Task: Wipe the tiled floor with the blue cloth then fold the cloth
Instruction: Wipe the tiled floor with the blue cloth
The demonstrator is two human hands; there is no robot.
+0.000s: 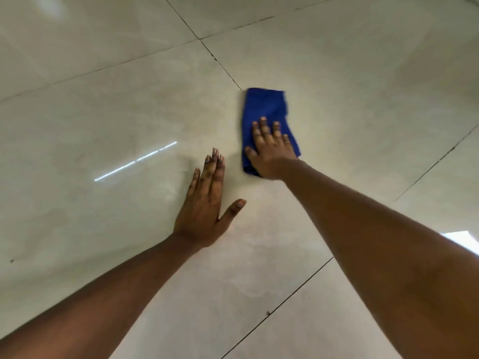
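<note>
Pale glossy tiled floor (350, 81) across the whole view, dark grout lines crossing it, one junction just far-left of the cloth. Two bare forearms reaching in from the near edge. Left hand (207, 203) flat on bare tile, palm down, fingers together and thumb spread out to the right, holding nothing, probably bracing body weight. Right hand (272, 151) farther out and to the right, palm pressed on the near half of the blue cloth (267, 107), fingers (264, 128) slightly apart and lying flat on the fabric, not curled round it. Cloth bunched into a narrow strip, long axis running near to far, far half sticking out beyond the fingertips toward the grout junction. Right hand clearly the working one; left just beside it but off the cloth. Likely mid-wipe, next stroke along or across that axis; folding not yet begun.
</note>
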